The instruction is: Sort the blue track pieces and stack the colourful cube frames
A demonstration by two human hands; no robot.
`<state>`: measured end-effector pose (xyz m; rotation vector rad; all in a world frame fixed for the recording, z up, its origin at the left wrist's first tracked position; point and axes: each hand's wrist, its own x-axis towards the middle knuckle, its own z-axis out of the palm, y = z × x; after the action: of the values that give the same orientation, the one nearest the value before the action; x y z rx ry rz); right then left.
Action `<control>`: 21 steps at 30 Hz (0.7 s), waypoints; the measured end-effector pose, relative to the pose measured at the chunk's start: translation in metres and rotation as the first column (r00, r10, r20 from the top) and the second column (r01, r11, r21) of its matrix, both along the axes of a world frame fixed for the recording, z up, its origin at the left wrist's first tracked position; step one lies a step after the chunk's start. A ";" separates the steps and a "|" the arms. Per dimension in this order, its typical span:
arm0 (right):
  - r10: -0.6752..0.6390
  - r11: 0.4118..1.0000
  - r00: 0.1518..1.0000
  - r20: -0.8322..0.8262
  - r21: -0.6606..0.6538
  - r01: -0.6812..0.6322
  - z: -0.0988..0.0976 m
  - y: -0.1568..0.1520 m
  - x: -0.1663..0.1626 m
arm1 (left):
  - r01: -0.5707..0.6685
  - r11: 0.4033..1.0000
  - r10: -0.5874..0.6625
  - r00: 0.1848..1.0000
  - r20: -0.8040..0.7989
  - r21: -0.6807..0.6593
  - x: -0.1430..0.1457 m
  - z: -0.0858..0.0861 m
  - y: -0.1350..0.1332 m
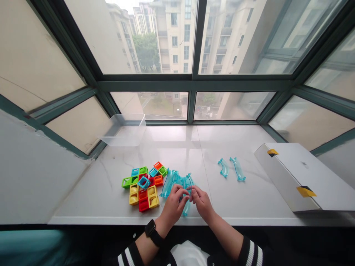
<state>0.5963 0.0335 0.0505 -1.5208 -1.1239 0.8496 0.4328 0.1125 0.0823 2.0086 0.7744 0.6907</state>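
While I watched remotely, the left hand [172, 205] and right hand [202, 203] had fingers clenched on a clear blue track piece [186, 207] just right of the colored blocks [141, 186]; two more pieces [237, 168] lay well off, others [169, 183] bunched.

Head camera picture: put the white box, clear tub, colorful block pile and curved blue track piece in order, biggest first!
White box, clear tub, colorful block pile, curved blue track piece. The tub and pile look alike; the tub is farther away, so that pair is unsure.
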 end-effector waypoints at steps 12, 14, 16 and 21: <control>0.020 0.993 0.999 -0.050 -0.117 -0.026 0.044 0.065 0.022 | -0.110 0.991 0.109 0.994 -0.017 -0.078 0.034 0.032 0.054; 0.023 0.993 1.000 -0.009 -0.120 -0.024 0.051 0.068 0.027 | -0.116 0.989 0.113 0.993 -0.040 -0.096 0.039 0.042 0.058; 0.026 0.992 0.999 0.032 -0.128 -0.021 0.057 0.068 0.030 | -0.120 0.988 0.113 0.991 -0.071 -0.100 0.043 0.049 0.061; 0.037 0.990 0.995 0.097 -0.138 -0.023 0.061 0.058 0.032 | -0.102 0.993 0.091 0.981 -0.169 -0.059 0.047 0.049 0.059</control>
<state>0.6286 0.0917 0.1111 -1.6780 -1.1839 0.8950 0.4793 0.1710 0.1314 1.9955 0.9862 0.5486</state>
